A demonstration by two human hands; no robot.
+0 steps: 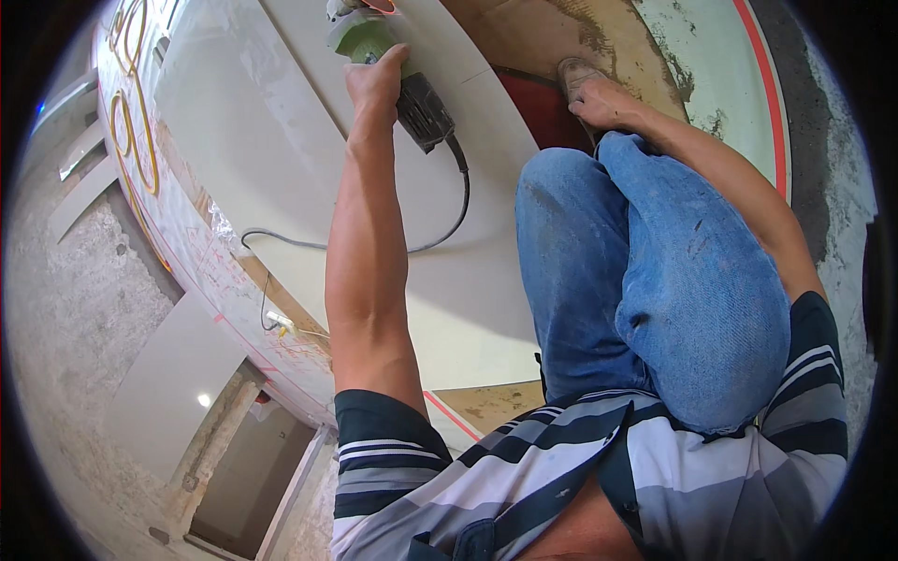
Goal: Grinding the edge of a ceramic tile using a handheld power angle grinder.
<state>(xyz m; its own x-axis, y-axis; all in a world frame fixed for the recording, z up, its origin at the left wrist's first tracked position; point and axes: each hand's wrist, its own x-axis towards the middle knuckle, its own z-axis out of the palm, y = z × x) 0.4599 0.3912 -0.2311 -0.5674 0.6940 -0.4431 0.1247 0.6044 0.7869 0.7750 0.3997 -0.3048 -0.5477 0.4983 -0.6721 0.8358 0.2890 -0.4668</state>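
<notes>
Two bare hands are at work over a large pale tile slab [393, 280] that lies across a curved floor with a red stripe [769, 103] along its outer band. The left hand [376, 82] reaches far forward with the arm straight, its fingers closed around the body of a green-and-black angle grinder [398, 75]; the tool sits on the slab near the top edge of the view, its green head pointing away from the person and its dark rear end toward them. The disc end is cut off by the rim, so whether it touches the slab cannot be told. A black power cord [440, 234] leaves the back of the grinder, loops across the white surface and trails off to the left. The right hand [603, 101] rests by a worn shoe [575, 75] on a dark red patch [538, 107], fingers curled loosely downward; whether they grip anything cannot be told. A bent knee in blue jeans [655, 280] fills the middle right, and a striped shirt [561, 477] fills the lower edge. To the left lie rough grey concrete [84, 309], several loose pale tile pieces [173, 383] and yellow looping lines [131, 122] on the slab's side.
</notes>
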